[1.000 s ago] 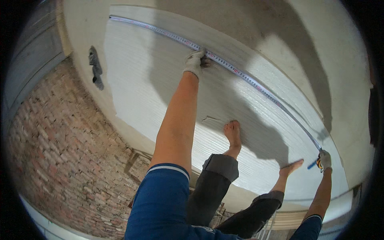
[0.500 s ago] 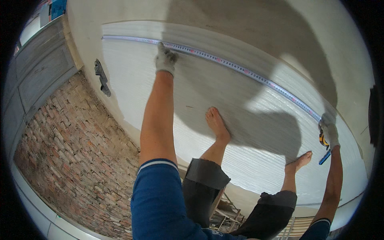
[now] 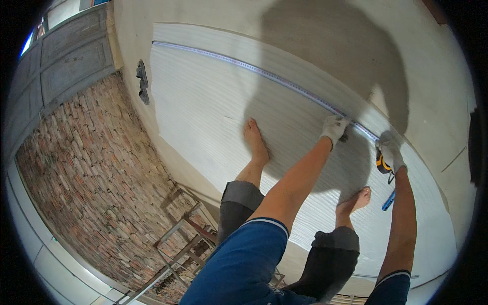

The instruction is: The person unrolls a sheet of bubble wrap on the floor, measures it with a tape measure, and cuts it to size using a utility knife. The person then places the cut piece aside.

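A long white tape measure blade (image 3: 264,72) stretches across a large white ribbed foam sheet (image 3: 203,101), from its far left edge to its right side. My gloved left hand (image 3: 334,128) is closed at the blade, its fingertips pressed against the strip. Further right, my gloved right hand (image 3: 392,152) grips the tape measure's orange and black case (image 3: 383,162); shadow hides part of its fingers. Just below that hand is a slim blue tool (image 3: 389,200), apparently lying on the sheet. A wrist loop hangs from the case.
My bare feet (image 3: 255,140) stand on the sheet. Left of it lies a dark grey object (image 3: 142,81). Beyond are a rough brick wall (image 3: 96,188) and grey panels (image 3: 76,61). A metal frame (image 3: 185,229) stands at lower left. My shadow darkens the sheet's middle.
My left hand has moved far right along the blade, close to my right hand. The right hand keeps hold of the case. The view has shifted, bringing the metal frame into sight.
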Demonstrator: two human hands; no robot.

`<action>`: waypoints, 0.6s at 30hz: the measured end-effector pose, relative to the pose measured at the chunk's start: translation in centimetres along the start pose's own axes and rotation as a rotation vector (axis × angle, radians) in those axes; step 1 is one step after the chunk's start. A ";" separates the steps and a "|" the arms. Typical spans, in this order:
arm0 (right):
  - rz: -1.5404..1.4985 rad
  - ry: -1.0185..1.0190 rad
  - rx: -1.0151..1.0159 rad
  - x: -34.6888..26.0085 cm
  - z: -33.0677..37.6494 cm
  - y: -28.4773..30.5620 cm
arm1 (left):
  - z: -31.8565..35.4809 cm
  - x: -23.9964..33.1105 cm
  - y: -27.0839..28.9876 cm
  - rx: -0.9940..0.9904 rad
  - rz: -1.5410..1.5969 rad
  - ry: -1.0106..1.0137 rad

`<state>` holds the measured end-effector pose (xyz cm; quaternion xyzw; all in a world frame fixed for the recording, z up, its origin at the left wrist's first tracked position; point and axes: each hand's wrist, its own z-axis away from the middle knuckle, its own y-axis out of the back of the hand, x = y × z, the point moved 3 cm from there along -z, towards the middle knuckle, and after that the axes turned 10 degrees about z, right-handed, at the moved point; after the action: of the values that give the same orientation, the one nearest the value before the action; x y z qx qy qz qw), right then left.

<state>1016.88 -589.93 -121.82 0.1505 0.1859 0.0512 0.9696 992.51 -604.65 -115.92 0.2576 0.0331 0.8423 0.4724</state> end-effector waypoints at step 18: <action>0.111 0.110 -0.152 -1.9 1.1 1.6 | -5.3 -5.1 -2.5 0.256 -0.044 -0.141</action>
<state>1015.48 -589.00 -119.67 0.0833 0.2256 0.1268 0.9623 994.15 -606.42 -123.30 0.3736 0.1125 0.8003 0.4552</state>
